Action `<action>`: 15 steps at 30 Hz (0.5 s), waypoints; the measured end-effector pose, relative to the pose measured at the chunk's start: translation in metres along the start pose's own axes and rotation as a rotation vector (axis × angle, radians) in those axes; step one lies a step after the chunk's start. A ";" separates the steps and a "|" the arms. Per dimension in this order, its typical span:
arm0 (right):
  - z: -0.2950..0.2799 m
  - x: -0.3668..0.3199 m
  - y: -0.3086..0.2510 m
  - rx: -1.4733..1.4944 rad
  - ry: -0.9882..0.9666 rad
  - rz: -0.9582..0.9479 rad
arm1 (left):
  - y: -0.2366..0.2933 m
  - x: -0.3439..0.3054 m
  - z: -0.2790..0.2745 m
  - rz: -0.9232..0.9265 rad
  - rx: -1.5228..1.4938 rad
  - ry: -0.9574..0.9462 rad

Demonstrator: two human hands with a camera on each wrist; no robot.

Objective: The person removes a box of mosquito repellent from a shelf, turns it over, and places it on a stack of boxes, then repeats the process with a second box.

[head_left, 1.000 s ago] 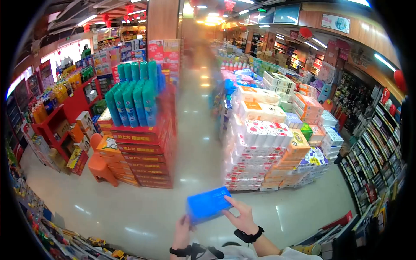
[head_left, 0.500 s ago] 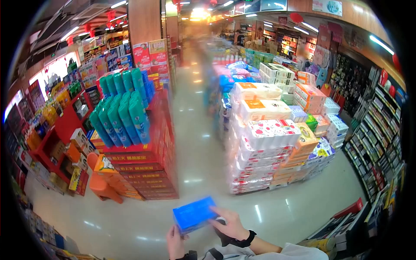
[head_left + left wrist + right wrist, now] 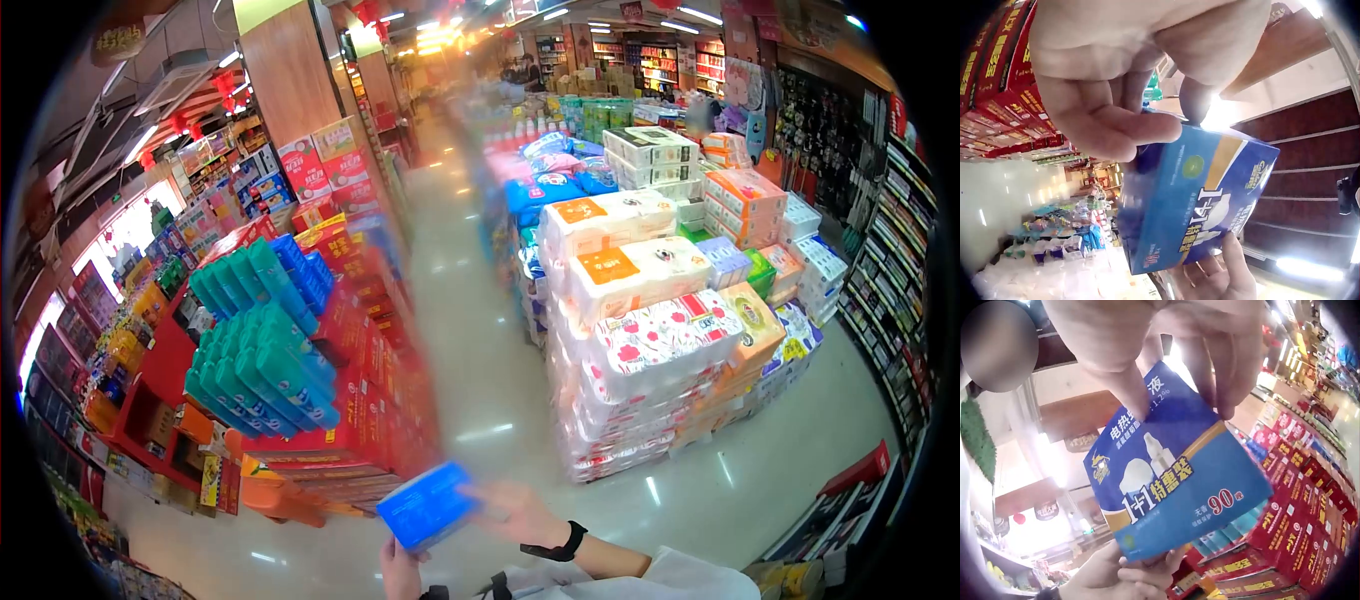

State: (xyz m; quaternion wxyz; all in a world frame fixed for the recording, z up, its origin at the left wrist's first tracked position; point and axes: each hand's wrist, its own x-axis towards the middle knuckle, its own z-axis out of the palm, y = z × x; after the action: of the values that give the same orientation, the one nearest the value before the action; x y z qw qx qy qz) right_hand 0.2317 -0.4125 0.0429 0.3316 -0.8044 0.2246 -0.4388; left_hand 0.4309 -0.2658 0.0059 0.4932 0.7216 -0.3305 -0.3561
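A blue mosquito-repellent liquid box [image 3: 428, 505] is held up at waist height, its printed face showing a plug-in heater and a small bottle. My left hand [image 3: 400, 570] grips its near left end, fingers curled at the edge in the left wrist view. At the opposite end, my right hand [image 3: 520, 515] is blurred in the head view. The right wrist view shows that hand [image 3: 1166, 344] pinching the box [image 3: 1179, 481], thumb on the printed face and fingers along the edge. Below it, the left hand [image 3: 1110, 578] supports the other end.
Red cartons [image 3: 370, 400] topped with teal bottles [image 3: 265, 370] are stacked at left. Tissue packs [image 3: 665, 340] form a tall pile at right. An aisle [image 3: 470, 330] runs between them. An orange stool [image 3: 285, 500] stands by the cartons, and shelves [image 3: 890, 260] line the far right.
The box and both hands have shifted left in the head view, and the box has tilted. The view has turned and come closer to the cartons and tissue packs.
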 end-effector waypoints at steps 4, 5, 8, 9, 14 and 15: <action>-0.022 0.020 0.040 0.020 0.076 0.144 | 0.036 0.044 0.046 -0.013 -0.176 0.007; -0.029 0.025 0.042 0.033 0.096 0.166 | 0.022 0.059 0.052 0.018 -0.182 -0.058; -0.040 0.038 0.071 -0.004 0.114 0.217 | 0.009 0.088 0.065 -0.070 -0.288 -0.187; -0.043 0.044 0.078 0.016 0.105 0.245 | 0.012 0.101 0.070 -0.128 -0.333 -0.222; -0.040 0.082 0.129 0.021 0.184 0.352 | 0.030 0.163 0.084 -0.156 -0.438 -0.238; -0.040 0.097 0.131 0.018 0.207 0.330 | 0.048 0.180 0.083 -0.144 -0.398 -0.271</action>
State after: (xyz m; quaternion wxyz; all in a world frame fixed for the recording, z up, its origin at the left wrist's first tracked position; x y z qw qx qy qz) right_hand 0.2379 -0.5783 0.0169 0.3813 -0.7042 0.3826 -0.4608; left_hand 0.4506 -0.4683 -0.0042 0.5503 0.5776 -0.2645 -0.5418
